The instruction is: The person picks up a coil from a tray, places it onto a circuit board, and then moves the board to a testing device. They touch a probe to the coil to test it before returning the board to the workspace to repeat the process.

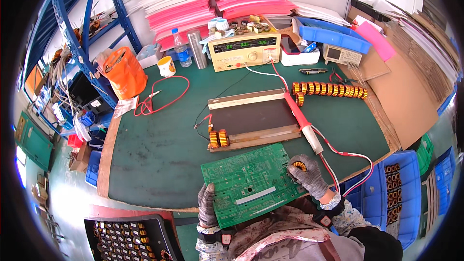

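Observation:
A large green circuit board (227,176) lies tilted at the near table edge, in front of me. My left hand (208,205), in a grey glove, grips the board's left edge with the thumb on top. At the board's right side my right hand (309,176), also gloved, is closed around a copper-wound toroid coil (300,166). Just beyond the board stands a dark test fixture (256,118) with pale rails. Two toroid coils (218,138) sit at its near left corner, by a red clip. A red high-voltage probe (299,116) rests across its right end.
A yellow bench tester (245,50) with green digits stands at the back. Rows of coils (331,90) lie at the right. A blue bin (403,188) stands beside the table, and a black tray (164,241) of parts is at lower left. Red cable (187,89) loops on the green mat.

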A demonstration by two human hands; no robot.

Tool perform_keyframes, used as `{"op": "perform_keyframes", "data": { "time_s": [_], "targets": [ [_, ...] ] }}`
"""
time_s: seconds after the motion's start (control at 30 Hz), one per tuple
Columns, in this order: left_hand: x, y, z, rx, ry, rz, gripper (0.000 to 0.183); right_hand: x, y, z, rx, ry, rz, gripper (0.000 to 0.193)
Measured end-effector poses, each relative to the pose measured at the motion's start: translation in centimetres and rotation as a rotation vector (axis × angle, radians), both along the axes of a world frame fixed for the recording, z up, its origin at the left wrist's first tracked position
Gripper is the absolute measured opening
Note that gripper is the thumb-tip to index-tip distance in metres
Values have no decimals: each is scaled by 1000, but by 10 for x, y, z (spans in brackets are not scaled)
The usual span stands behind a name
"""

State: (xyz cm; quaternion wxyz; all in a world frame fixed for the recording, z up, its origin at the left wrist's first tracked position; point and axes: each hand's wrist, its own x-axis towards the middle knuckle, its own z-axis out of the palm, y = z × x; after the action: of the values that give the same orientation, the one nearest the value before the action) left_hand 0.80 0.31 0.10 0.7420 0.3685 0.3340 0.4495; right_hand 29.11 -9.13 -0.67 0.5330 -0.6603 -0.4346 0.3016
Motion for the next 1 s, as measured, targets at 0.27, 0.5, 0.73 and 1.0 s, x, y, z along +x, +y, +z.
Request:
{"op": "perform_keyframes", "data": {
  "time_s": [0.27,0.5,0.73,1.0],
  "targets": [
    [2,-2,-1,28,19,17,42,-32,1,17,12,-602,38,21],
    [-1,-1,-4,31,25,-3,48,-3,-11,24,90,-469,360,55],
    [1,-1,-5,28,33,33,48,44,21,57,143,-335,86,47],
    [-3,0,-15,51,35,25,45,169,123,17,-78,-677,-343,60]
  ]
}}
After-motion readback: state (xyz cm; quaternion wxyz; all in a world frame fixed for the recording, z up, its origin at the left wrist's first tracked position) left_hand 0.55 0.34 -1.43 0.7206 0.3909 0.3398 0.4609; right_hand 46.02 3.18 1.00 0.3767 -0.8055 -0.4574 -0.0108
